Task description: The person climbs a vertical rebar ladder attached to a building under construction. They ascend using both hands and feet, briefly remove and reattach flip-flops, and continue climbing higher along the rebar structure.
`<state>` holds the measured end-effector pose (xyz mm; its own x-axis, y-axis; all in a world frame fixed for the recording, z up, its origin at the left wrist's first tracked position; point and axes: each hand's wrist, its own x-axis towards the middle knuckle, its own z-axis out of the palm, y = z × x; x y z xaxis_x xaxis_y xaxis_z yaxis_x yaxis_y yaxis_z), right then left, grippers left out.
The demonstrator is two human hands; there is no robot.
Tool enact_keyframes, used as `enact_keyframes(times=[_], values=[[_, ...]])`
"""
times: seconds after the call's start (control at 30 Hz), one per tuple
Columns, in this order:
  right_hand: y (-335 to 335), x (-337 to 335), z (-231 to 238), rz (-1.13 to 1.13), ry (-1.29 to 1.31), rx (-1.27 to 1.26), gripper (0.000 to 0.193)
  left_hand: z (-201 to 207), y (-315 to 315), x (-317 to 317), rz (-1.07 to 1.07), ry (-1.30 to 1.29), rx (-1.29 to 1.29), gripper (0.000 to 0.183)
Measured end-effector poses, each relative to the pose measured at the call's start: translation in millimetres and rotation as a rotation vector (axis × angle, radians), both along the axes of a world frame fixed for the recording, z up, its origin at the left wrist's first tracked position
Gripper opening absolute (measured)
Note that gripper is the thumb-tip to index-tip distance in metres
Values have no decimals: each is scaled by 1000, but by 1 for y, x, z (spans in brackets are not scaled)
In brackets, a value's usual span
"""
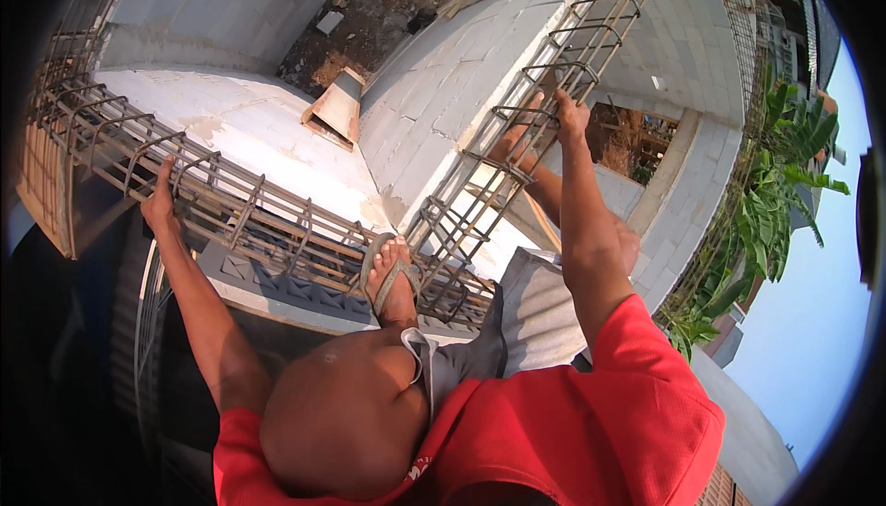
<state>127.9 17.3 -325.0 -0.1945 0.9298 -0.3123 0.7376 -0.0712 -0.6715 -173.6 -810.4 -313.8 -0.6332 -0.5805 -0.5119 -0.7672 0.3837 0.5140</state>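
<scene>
My left hand (159,203) grips the top bar of a long steel rebar cage (249,210) that lies along the top of a white block wall. My right hand (569,111) is closed around a stirrup of a second rebar cage (563,54) running away along another wall top. My left foot, in a grey sandal (391,273), stands on the corner where the two cages meet. My other foot (517,141) rests further along the second cage. My bent knee and red shirt fill the lower middle.
White block walls (434,72) drop to rubble-strewn ground (369,7) far below. A wooden chute-like box (338,107) leans in the corner. A corrugated grey sheet (535,312) lies by my leg. Banana plants (775,192) and a window opening (632,141) are at right.
</scene>
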Motion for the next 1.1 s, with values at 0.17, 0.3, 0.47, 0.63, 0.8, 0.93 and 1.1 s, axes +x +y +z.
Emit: enact_keyframes(times=[0.17, 0.3, 0.47, 0.63, 0.8, 0.93, 1.1], values=[[-19, -17, 2, -5, -31, 23, 56, -3, -16, -2, -25, 23, 49, 107], [-24, -7, 8, -45, -30, 18, 57, 1, -9, 2, -27, -3, 37, 114], [-18, -15, 10, 22, -35, -25, 59, 2, -12, -2, -11, -53, 9, 102], [-27, -18, 16, -80, 110, -6, 45, 0, -8, 0, -24, 20, -13, 88], [-22, -12, 24, -98, 203, -137, 46, 2, -6, -4, -18, -32, 46, 92], [-27, -21, 25, -58, 227, -142, 44, -5, -18, 0, -15, 22, 15, 103], [-27, -12, 39, -136, 271, -187, 25, 4, 0, -15, -31, -48, 18, 114]])
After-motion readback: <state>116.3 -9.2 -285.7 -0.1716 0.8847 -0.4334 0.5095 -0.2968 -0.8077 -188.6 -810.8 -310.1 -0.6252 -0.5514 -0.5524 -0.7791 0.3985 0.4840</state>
